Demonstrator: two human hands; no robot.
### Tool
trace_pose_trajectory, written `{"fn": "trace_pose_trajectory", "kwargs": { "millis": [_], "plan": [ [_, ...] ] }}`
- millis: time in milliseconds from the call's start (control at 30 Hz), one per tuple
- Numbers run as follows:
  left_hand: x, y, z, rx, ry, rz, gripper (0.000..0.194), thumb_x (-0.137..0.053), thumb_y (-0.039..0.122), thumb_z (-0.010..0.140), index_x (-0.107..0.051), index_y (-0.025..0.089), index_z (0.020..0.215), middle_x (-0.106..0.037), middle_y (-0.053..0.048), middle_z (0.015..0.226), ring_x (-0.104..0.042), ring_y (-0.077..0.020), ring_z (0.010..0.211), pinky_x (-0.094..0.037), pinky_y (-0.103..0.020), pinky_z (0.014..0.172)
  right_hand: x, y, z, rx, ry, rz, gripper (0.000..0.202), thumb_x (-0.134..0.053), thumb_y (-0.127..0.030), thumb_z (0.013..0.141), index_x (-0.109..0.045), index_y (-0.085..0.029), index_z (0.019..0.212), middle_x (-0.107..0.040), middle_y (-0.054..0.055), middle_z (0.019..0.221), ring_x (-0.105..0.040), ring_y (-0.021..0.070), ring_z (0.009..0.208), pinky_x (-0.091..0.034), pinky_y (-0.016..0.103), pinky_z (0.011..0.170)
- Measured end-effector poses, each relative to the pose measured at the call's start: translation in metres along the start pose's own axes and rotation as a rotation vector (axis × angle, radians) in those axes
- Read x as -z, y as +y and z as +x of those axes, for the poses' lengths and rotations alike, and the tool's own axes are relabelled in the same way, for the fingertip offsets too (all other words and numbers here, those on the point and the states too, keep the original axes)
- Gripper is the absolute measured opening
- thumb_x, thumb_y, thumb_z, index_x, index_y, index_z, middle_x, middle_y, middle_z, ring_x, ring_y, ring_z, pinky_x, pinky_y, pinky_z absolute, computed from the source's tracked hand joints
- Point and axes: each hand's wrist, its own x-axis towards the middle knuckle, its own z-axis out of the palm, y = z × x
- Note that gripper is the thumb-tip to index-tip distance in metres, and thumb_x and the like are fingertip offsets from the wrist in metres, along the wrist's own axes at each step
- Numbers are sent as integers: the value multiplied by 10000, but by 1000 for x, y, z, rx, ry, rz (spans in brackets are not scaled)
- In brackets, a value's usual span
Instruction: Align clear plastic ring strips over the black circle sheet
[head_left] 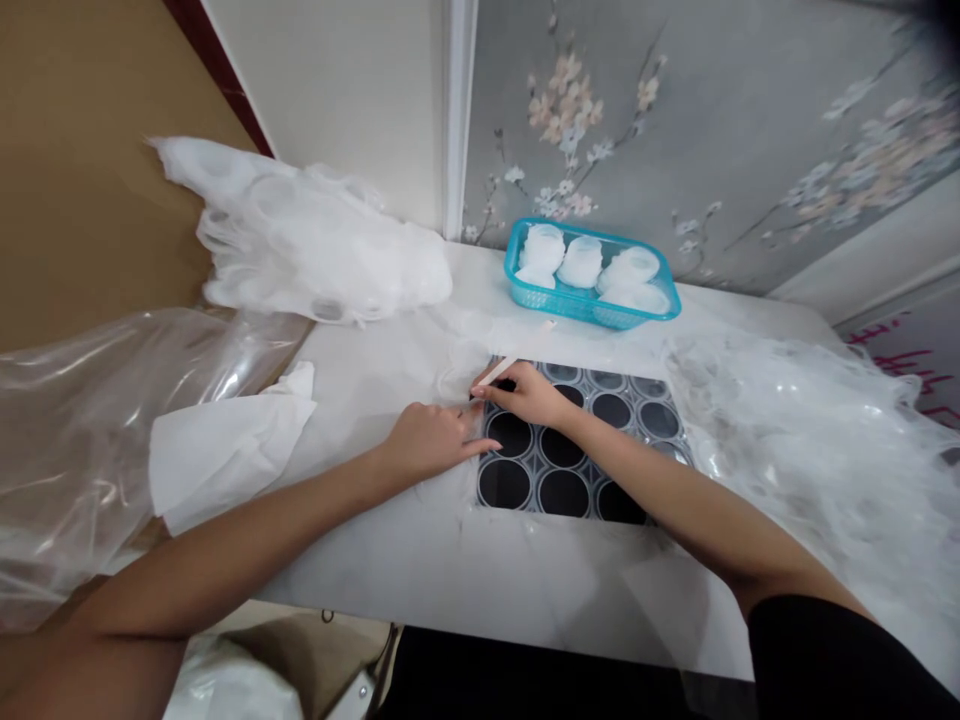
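Observation:
A clear plastic sheet with rows of round rings (564, 493) lies over a black surface on the white table. My left hand (431, 437) rests at its left edge, fingers bent down against it and thumb stretched out across a ring. My right hand (529, 393) is closed around a slim, whitish, pen-like tool (499, 371). The tool slants up and away to the right, and its lower end meets the sheet's upper left corner, close to my left fingertips. Its working tip is too small to make out. Thin clear scraps (457, 372) lie just beyond my hands.
A blue plastic basket (600, 312) with several white, translucent round stacks stands against the wall. Piles of translucent ringed plastic lie at the back left (300, 245) and right (817, 450). White paper (225, 450) and a clear plastic bag (97, 430) are on the left.

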Motion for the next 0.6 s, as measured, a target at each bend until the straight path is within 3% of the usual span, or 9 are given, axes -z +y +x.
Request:
{"fn": "trace_pose_trajectory", "kwargs": {
  "millis": [167, 600],
  "plan": [
    [-1, -4, 2, 24, -54, -49, 689, -270, 734, 831, -592, 264, 1219, -726, -62, 882, -656, -223, 709, -347, -279, 533, -5, 5, -2, 21, 1, -26, 168, -584, -318, 865, -692, -190, 852, -708, 34, 842, -655, 157, 830, -503, 296, 776],
    [0, -5, 2, 31, -81, -52, 681, -286, 720, 837, -601, 251, 1217, -715, -85, 805, -641, -226, 659, -367, -293, 553, -5, 3, -4, 42, -2, -32, 194, -578, -337, 870, -695, -185, 842, -704, 38, 817, -651, 166, 811, -516, 316, 764]
  ]
}}
